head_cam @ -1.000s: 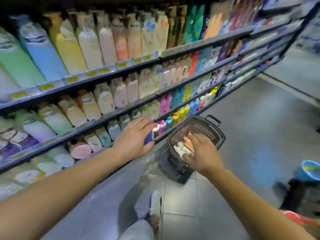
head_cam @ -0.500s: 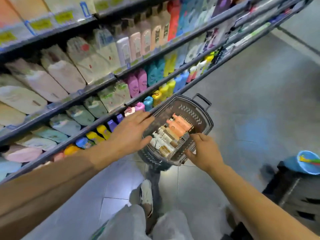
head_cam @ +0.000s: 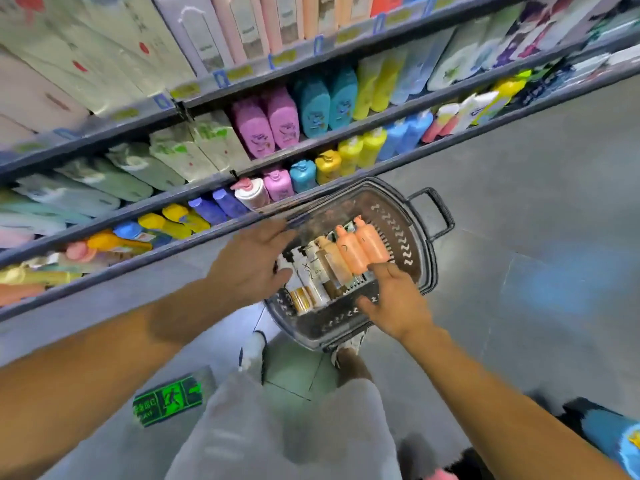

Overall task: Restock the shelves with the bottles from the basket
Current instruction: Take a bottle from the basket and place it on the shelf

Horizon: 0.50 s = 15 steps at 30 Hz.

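Grey tiled floor (head_cam: 519, 202) runs along the aisle. A green exit sticker (head_cam: 168, 400) lies on the tiles, bottom left of centre. Pale grey trousers (head_cam: 277, 427) fill the lower middle, and above them two white shoes: one (head_cam: 251, 351) pointing up the frame, the other (head_cam: 348, 346) partly hidden, just beside the first. Bottom right, a blue tub (head_cam: 620, 438) sits at the frame edge, next to something dark and blurred (head_cam: 460, 462); hard to make out.
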### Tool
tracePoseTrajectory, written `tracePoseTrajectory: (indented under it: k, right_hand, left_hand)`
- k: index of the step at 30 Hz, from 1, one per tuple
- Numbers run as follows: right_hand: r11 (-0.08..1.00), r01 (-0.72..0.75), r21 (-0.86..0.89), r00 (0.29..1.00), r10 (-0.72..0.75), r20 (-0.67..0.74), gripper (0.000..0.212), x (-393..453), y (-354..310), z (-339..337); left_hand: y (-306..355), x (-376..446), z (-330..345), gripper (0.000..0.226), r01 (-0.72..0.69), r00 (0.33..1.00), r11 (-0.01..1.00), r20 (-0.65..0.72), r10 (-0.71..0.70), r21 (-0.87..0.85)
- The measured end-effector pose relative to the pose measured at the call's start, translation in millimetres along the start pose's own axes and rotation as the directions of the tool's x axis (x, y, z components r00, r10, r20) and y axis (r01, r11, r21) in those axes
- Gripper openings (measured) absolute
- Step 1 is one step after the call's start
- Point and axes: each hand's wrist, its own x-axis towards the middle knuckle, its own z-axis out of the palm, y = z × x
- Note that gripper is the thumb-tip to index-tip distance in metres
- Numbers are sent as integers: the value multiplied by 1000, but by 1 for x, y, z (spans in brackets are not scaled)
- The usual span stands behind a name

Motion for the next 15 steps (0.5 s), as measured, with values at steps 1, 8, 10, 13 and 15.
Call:
tracePoseTrajectory:
  k: [1, 8, 10, 13, 15]
  right_hand:
    - [1000, 13, 8, 999, -13, 31, 67, 14, 9, 3]
    - [997, 17, 72, 980, -31, 198, 67, 107, 55, 66]
    - [998, -11, 59, 975, -2, 222, 66, 133, 65, 97]
    - [996, -55, 72, 965, 34, 261, 65, 171, 80, 145]
    - [993, -91, 76, 953, 64, 296, 65, 195, 91, 175]
  left_hand:
    - [2, 8, 15, 65, 52, 999, 998, 18, -51, -43]
    - [-4, 48, 124, 66, 327, 944, 918, 131, -304, -223]
    - [-12, 57, 158, 67, 348, 936, 909, 140, -323, -230]
    - [-29, 71, 209, 69, 388, 917, 887, 202, -343, -252]
    - [-42, 81, 242, 70, 411, 903, 874, 249, -351, -261]
